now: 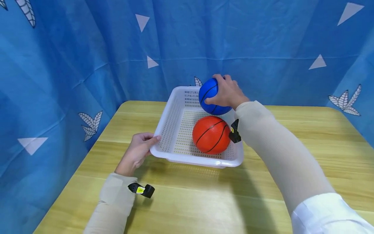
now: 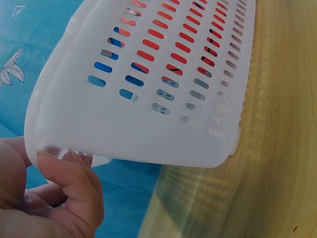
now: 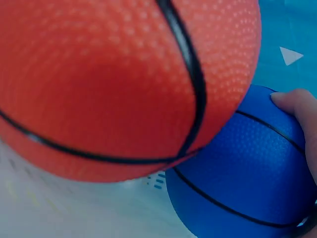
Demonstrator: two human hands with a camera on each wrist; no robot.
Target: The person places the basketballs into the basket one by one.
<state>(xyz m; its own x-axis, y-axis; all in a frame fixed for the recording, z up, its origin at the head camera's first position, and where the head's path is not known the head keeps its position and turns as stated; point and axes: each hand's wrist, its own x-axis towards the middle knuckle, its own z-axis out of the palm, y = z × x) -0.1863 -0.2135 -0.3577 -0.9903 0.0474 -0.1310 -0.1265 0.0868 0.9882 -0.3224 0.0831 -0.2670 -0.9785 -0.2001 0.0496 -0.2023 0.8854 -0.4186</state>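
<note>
My left hand (image 1: 137,149) pinches the near-left corner of the rim of a white plastic basket (image 1: 191,158), with the thumb over the top and curled fingers below in the left wrist view. The basket's near side is raised off the table. At its far right corner my right hand (image 1: 228,91) grips a small blue basketball (image 1: 208,94), thumb on the near side and fingers over the top. A red basketball (image 1: 211,135) lies inside, toward the right wall. In the right wrist view the red ball overlaps part of the blue ball (image 3: 242,168).
The light wooden table (image 1: 187,201) carries the basket near its far edge. Behind it hangs a blue curtain (image 1: 187,39) with white triangles and leaves. Perforated walls (image 2: 124,124) show the balls through their slots.
</note>
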